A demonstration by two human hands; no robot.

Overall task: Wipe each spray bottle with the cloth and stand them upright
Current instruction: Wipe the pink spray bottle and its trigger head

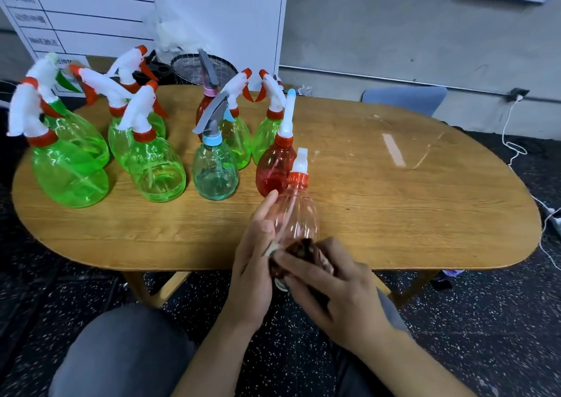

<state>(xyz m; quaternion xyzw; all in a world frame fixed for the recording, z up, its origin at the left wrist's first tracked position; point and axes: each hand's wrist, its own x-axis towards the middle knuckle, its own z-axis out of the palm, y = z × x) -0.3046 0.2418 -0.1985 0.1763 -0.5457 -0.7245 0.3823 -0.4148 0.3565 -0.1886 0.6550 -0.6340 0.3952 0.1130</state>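
Observation:
My left hand [253, 263] grips a pale pink spray bottle [296, 214] with a red collar and white nozzle, tilted away from me over the table's near edge. My right hand [334, 287] presses a dark brown cloth [306, 252] against the bottle's base. Several spray bottles stand upright on the wooden table [379, 202]: green ones [73, 172] at the left, a teal one with a grey trigger [215, 168] in the middle, and a red one [274, 165] just behind the held bottle.
A pale strip [393, 150] lies on the right part of the table. A wire basket [194, 68] and a white board stand behind the table. A blue chair [403, 99] sits at the far side. A white cable [516, 150] runs along the floor at right.

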